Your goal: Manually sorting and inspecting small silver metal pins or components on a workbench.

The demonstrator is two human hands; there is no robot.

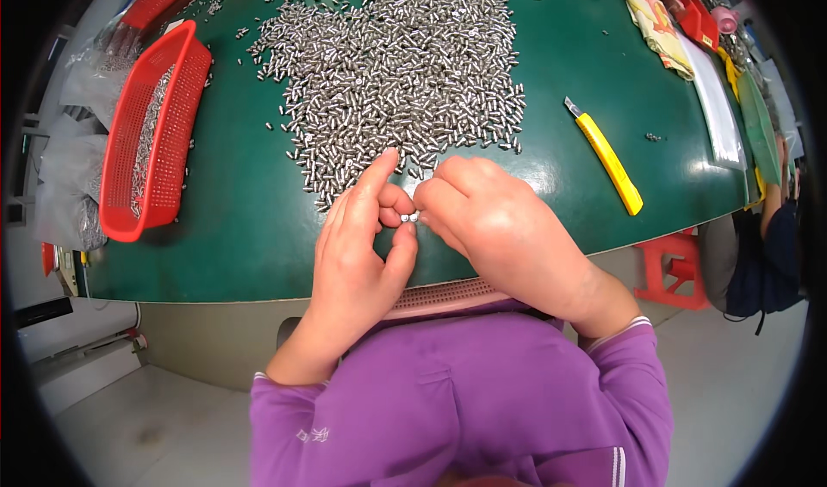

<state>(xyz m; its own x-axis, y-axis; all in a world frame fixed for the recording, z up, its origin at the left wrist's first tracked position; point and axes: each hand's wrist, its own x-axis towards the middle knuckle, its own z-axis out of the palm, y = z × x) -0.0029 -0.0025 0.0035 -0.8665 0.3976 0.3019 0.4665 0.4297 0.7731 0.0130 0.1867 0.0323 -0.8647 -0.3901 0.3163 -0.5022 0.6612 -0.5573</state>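
Fingertips of both hands are brought together at the near edge of the green table, just above the person's lap, and two small silver pins are pinched between them. The left hand is seen with its thumb and a bent finger closed on the pins while its forefinger is stretched out toward the heap; the right hand is curled into a loose fist, its thumb and forefinger pressed against the same pins from the other side.

Only the head view is given. Beyond the hands, a large heap of pins is spread over the middle of the table up to its far edge, with its near fringe touching the left forefinger. At the left edge a red basket is lying, and a modest layer of pins can be made out in it. From this it may be judged that only a small part has been handled and that by far the greater part is left in the heap. A yellow knife is lying near the right edge, well apart from the hands. A ribbed pinkish tray is partly hidden under the wrists at the near edge; whether anything is held in it cannot be told.
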